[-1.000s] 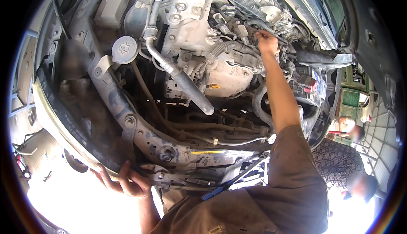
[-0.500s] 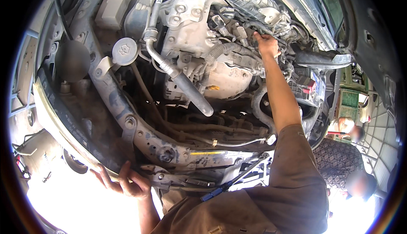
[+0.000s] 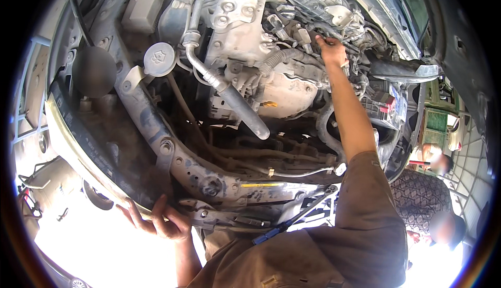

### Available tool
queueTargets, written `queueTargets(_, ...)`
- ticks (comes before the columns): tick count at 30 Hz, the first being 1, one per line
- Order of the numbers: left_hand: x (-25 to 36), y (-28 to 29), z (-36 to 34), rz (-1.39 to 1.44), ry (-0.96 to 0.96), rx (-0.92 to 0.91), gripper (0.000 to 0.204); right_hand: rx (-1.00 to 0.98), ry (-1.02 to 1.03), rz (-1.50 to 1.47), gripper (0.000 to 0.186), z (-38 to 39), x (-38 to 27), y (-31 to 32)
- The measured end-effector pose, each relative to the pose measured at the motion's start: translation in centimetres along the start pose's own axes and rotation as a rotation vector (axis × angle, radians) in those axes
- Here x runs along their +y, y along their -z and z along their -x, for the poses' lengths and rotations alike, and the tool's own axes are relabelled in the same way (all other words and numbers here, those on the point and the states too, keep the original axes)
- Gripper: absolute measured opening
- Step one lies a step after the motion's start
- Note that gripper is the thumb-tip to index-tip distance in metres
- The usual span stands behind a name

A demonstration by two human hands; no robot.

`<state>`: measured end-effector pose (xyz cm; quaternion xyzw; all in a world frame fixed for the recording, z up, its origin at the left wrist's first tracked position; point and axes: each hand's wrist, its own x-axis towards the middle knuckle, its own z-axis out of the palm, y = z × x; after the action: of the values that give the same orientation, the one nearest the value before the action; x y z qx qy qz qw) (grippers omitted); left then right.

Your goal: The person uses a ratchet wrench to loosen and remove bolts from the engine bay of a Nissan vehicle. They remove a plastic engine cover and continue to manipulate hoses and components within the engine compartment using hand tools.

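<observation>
My right hand (image 3: 332,53) reaches deep into the engine bay of a car, by the wiring and hoses at the back of the engine (image 3: 250,37). Its thumb points toward a grey connector (image 3: 302,37), and the other fingers look curled, with what they grip hidden. A ribbed corrugated hose (image 3: 284,57) runs just left of that wrist. My left hand (image 3: 166,224) rests at the front edge of the bumper (image 3: 86,165), its fingers apart and holding nothing.
A metal crossmember (image 3: 201,181) spans the front of the bay. A thick dark pipe (image 3: 245,113) and a round washer-fluid cap (image 3: 159,59) stand up from it. The battery (image 3: 383,105) sits right of my forearm. Another person (image 3: 422,196) is at the far right.
The whole view has shifted slightly, so the car and both hands appear a little farther right. My hands stay at the same spots on the car.
</observation>
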<state>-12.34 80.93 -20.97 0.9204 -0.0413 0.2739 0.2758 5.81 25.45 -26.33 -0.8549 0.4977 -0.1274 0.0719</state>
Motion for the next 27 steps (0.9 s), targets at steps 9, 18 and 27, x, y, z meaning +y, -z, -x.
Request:
queueTargets(9, 0.2, 0.1, -0.7, -0.052, -0.081, 0.006, 0.02, 0.059, 0.08, -0.363, 0.036, -1.2, 1.8, -0.9)
queueTargets(18, 0.6, 0.3, -1.2, -0.072, -0.122, 0.018, 0.018, -0.808, -0.727, -1.831, 0.019, -2.9, 1.3, 9.4)
queueTargets(27, 0.7, 0.2, -1.1, -0.077, -0.107, 0.042, 0.019, -0.953, -0.333, -1.222, 0.011, -0.4, -3.8, 9.4)
